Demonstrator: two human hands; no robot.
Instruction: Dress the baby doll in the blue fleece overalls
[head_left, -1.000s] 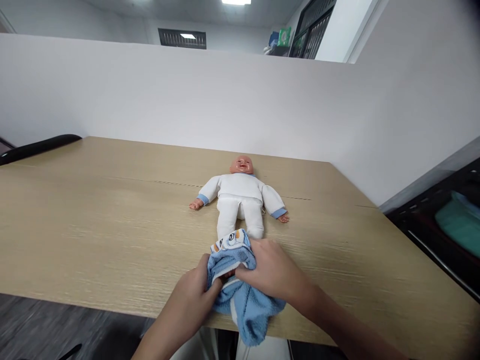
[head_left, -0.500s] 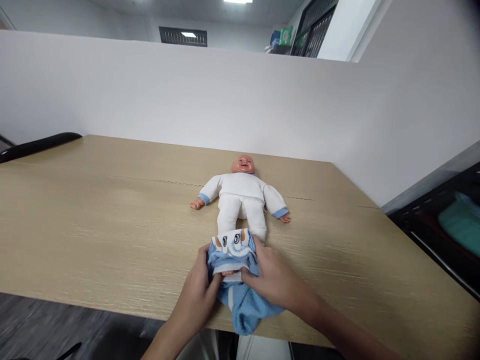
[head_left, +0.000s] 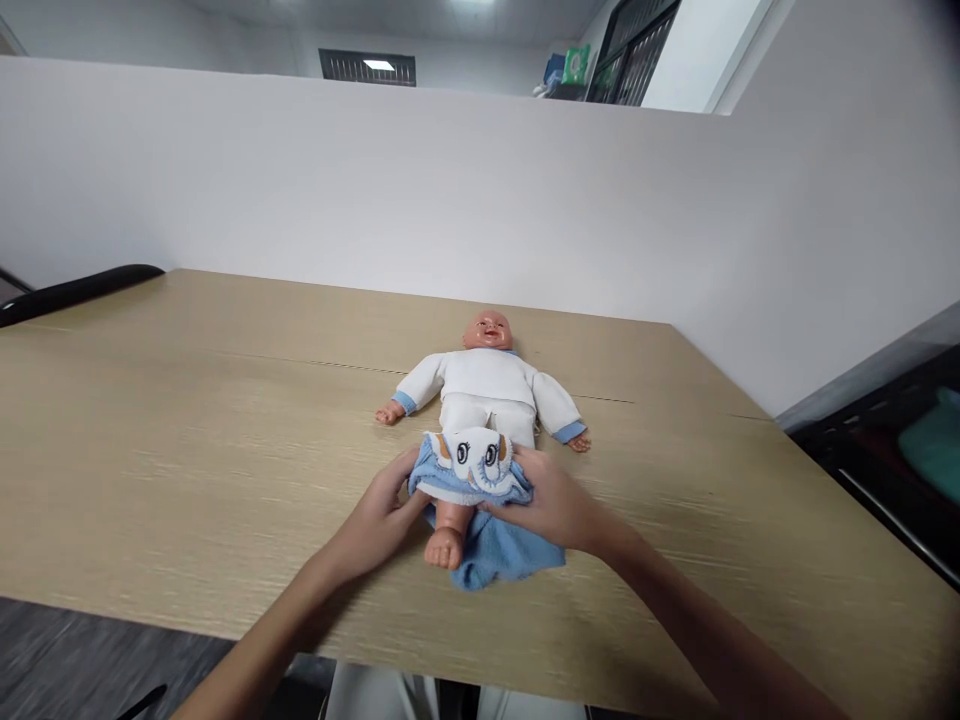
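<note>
Here, our left hand point(head_left: 379, 505) and right hand point(head_left: 551, 500) each pinch the blue pants point(head_left: 469, 478), bunched over the thighs of the doll point(head_left: 487, 375) on the counter point(head_left: 187, 450); we judge an uneven pull could snag its bare foot point(head_left: 444, 548).

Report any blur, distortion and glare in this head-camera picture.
Head view: soft, even overhead light, only faint shadows under the left hand and right hand; the doll, blue garment and table grain are sharp; the floor and the teal thing at the right edge are smeared; the ceiling light blows out white.
</note>
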